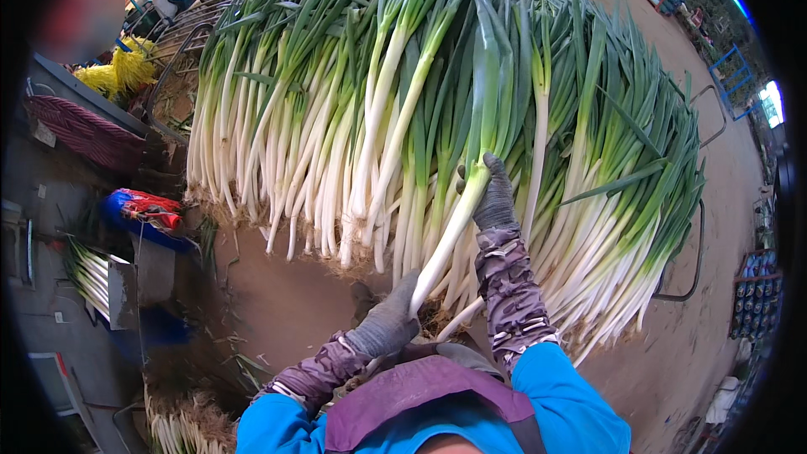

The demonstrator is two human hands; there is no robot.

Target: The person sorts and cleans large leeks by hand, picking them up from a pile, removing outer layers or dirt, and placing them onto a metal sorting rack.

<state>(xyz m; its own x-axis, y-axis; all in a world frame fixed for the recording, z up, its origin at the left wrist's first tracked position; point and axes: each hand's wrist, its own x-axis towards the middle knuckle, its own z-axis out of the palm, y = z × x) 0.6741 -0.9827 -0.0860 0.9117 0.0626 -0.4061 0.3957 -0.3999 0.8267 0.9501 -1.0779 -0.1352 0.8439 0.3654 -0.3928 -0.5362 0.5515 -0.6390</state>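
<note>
Both my hands wear grey gloves and patterned sleeve covers. My left hand point(388, 319) grips the white root end of one long leek point(458, 210). My right hand point(493, 197) holds the same leek higher up, where the white stalk turns green. The leek's green leaves run up over a big stack of leeks point(353, 118) lying with white stalks toward me and green tops away. The stack rests on a metal cart frame point(693, 261).
At the left stand a reddish-brown woven basket point(80, 130), yellow string bundles point(118, 71) and a red-and-blue bundle point(143, 210). More leeks point(88, 273) lie on a grey stand at the left, and others point(181, 424) at the lower left. Brown dirt ground point(286, 303) surrounds the cart.
</note>
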